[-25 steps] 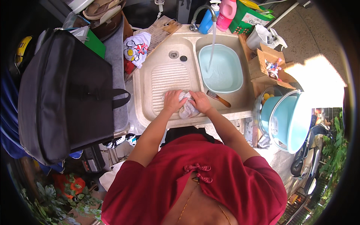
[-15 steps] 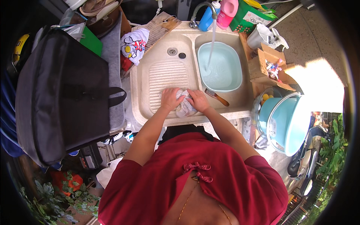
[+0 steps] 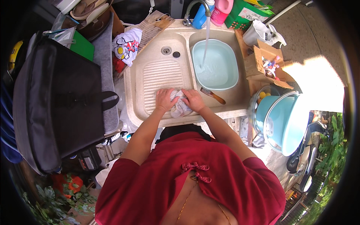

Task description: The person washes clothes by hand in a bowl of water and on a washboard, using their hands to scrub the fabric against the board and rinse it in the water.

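at the sink [image 3: 150,56], the left hand [image 3: 165,99] and right hand [image 3: 193,100] hide some cloth [image 3: 179,108]; right of the sink, i can't identify the small things [image 3: 270,66] in the box [image 3: 258,71].

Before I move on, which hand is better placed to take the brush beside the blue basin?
Probably the right: your right hand, on the white cloth, is the nearer one to the brush. Your left hand is on the cloth's other side and would likely have to cross over.

Left grip [image 3: 164,99] and right grip [image 3: 193,100] touch crumpled cloth [image 3: 180,108] — in a sink [image 3: 162,73].
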Tool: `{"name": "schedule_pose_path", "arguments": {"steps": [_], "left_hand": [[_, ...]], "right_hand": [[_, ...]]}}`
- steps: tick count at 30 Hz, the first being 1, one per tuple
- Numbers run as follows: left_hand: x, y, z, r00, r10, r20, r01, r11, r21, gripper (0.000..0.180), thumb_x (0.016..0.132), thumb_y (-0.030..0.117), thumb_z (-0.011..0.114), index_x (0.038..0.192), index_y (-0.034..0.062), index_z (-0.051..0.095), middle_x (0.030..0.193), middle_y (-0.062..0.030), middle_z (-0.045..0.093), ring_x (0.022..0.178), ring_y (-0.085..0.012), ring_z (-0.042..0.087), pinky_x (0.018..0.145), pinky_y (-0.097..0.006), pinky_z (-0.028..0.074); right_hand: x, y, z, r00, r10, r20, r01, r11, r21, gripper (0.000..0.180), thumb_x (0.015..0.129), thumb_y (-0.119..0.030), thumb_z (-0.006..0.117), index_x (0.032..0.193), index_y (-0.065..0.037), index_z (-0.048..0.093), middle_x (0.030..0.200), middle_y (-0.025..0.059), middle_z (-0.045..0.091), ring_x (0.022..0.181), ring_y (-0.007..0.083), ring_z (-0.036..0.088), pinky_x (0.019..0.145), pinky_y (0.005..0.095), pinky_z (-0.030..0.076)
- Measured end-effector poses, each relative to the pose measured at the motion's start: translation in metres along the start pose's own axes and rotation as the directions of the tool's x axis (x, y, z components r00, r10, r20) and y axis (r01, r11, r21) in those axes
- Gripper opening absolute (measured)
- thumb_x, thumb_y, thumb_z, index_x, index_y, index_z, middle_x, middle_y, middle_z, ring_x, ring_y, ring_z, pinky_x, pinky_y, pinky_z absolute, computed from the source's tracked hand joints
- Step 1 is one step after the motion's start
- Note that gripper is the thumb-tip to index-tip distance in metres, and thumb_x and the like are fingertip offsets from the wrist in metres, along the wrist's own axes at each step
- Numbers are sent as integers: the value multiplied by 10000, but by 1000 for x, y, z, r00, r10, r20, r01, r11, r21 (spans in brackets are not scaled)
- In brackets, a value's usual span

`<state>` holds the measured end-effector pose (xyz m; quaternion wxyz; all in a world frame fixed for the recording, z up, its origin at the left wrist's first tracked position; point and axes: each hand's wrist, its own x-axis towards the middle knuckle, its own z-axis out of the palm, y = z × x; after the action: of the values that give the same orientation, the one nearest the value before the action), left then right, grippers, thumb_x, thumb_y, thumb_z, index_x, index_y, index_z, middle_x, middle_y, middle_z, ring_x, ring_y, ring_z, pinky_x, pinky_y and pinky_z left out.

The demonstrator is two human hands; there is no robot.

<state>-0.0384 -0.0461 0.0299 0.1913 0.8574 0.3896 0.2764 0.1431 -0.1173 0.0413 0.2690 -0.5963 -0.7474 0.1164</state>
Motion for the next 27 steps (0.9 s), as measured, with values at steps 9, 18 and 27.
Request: {"name": "schedule_pose_path", "arguments": {"steps": [9,18,27], "left_hand": [[-1,-2,-1,999,19,-29,-20,1000,-16,396,714,356,631,1002,95,559,894,-114,590,871,-303,526,814,-407,354],[-1,-5,1,998,37,-41,-36,999,22,429,710,399,629,994,83,571,852,-127,591,843,-295,537,817,-393,360],[1,-4,3,999,36,5,-36,999,4,392,705,349,638,998,98,564,880,-114,586,866,-300,522,815,-407,357]], "right_hand": [[1,-3,1,1000,11,-14,-11,1000,28,479,729,-196,638,1159,-49,486,889,131,565,845,300,520,772,388,408],[2,-3,-1,1000,22,0,-22,999,27,472,725,-184,643,1151,-50,492,888,130,562,838,302,519,760,385,410],[0,2,3,999,13,-33,-12,999,32,458,713,-161,644,1135,-54,504,822,126,538,795,302,509,730,393,406]]}}
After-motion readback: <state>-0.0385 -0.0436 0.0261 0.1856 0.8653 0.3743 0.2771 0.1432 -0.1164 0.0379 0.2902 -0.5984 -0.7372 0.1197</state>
